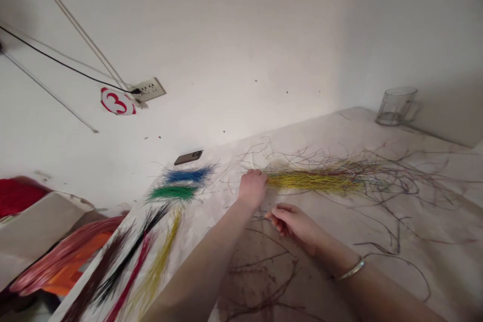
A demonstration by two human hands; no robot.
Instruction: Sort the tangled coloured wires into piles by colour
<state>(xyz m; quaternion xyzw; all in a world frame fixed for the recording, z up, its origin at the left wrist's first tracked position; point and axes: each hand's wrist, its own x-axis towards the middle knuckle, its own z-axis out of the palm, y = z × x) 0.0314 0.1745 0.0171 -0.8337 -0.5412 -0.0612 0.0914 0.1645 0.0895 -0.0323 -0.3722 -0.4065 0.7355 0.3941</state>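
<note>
Yellow wire strands meet my left fingers at the bundle's end, pinched narrow and firm to keep them even. My right fingers curl close — anything they hold is too fine to tell.

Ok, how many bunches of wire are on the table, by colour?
Yellow bunches: 2
Blue bunch: 1
Green bunch: 1
Black bunch: 1
Dark brown bunch: 1
Red bunch: 1
Total: 7

This is a small craft workshop: sorted bundles of coloured wire lie along a covered worktable, below a wall socket and a numbered sign.
</note>
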